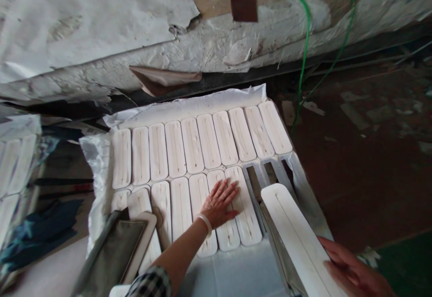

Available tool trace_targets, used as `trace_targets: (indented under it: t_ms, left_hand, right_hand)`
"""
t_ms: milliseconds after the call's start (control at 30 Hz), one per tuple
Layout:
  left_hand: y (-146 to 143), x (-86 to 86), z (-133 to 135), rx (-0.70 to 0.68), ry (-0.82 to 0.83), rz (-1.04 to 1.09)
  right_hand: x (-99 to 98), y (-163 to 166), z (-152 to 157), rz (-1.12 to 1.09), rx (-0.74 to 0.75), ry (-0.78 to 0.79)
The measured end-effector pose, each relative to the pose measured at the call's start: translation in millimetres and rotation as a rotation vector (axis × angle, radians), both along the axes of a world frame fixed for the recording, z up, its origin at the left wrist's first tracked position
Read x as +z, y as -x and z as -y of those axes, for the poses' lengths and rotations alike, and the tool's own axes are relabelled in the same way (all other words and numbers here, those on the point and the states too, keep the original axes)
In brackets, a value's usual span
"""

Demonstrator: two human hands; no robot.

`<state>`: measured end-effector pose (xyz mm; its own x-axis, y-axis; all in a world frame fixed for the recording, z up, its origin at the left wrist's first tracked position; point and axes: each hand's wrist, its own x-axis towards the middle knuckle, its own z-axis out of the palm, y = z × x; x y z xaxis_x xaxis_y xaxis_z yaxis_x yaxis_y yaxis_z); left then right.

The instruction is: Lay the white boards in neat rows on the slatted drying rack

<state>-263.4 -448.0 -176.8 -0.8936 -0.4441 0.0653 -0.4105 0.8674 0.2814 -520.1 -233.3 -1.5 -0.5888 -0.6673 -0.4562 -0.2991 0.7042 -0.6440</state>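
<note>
My left hand [221, 202], with a pale bracelet at the wrist, lies flat with fingers spread on the white rounded-end panels [181, 209] of the front row. Each panel has a thin line down its middle. At the lower right, my right hand [354, 265] grips a long white panel [297, 234] of the same shape by its right edge, holding it tilted above the board. Something grey-brown [283, 256] hangs below and beside that panel. A full back row of panels [192, 144] lies side by side on the board [236, 270].
Dark openings [254, 182] show at the board's right. A dark olive folded piece [111, 247] lies over panels at the lower left. Behind stands a crusted workbench [216, 40] with a brown scrap [243, 0] and a green hose [305, 40]. Another panel-covered board [30, 153] is at left.
</note>
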Motion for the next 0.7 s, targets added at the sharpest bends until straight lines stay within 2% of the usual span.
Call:
trace_targets:
  t_ms: [233, 367, 467, 567, 700]
  left_hand:
    - [3, 1.3, -1, -0.075, -0.024, -0.045]
    - [12, 5.5, -5, -0.119, -0.032, -0.044]
    - [21, 6.4, -8, -0.126, -0.04, -0.06]
    - [28, 4.9, -11, -0.105, -0.049, -0.092]
    - [33, 3.3, -12, -0.065, -0.063, -0.156]
  right_hand:
    - [1.5, 11, 48, 0.138, -0.13, -0.03]
    - [3.0, 12, 70, 0.041, -0.126, -0.009]
    - [-0.5, 7, 76, -0.03, -0.095, 0.013]
    - [-11.5, 0, 71, -0.023, -0.031, 0.008]
    - [-38.7, -3, 71, -0.072, 0.012, 0.054]
